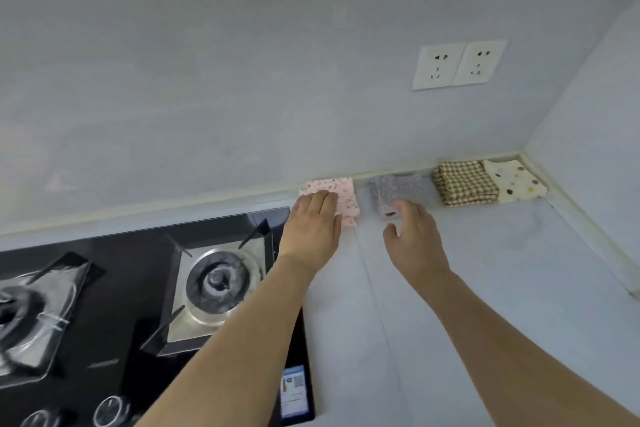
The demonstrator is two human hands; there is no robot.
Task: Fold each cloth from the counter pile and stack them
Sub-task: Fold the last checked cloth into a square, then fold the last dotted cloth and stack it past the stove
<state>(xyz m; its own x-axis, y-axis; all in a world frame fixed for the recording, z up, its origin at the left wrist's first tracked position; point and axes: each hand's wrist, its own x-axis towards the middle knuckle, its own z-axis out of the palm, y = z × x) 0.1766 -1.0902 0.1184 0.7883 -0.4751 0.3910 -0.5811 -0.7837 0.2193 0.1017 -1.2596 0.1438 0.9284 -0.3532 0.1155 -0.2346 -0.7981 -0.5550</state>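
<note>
Head view is showing four folded cloths lying in a row along the back edge of the pale counter [485, 288], against the wall. Motion blur is softening the middle of the row, so the grey speckled cloth [394, 189] is reading as a smeared square, its near edge hidden under the fingertips of the right hand [414, 243]; those fingers are spreading loosely apart over it, and whether they are touching it I cannot tell. The left hand [313, 227] is lying flat, fingers straight and together, pressing on the pink floral cloth [346, 194] and covering its left half. Further right, the brown checked cloth [464, 184] is sitting just beside the cream dotted cloth [519, 180] (this one is tucked into the corner). At the left, the black gas hob [138, 288] is running out of frame, one burner cut off. A double wall socket [459, 64] is sitting above the cloths.
</note>
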